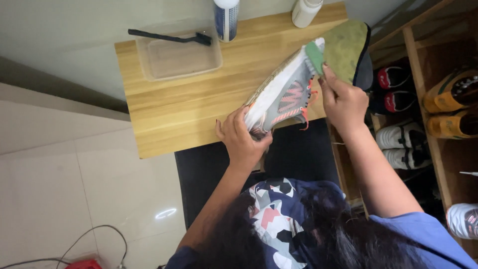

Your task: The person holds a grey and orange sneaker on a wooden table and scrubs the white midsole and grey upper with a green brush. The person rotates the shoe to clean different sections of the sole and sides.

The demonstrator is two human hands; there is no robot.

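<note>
My left hand grips the toe end of a grey and white running shoe with pink laces, held tilted on its side above the wooden table. My right hand holds a green cloth against the heel end of the shoe. The cloth is olive on top with a dark underside, and a brighter green folded corner touches the shoe's white sole edge.
A clear plastic tray with a black brush across its rim sits at the table's back. Two bottles stand at the far edge. A shelf with several pairs of shoes is at right. Cables lie on the tiled floor.
</note>
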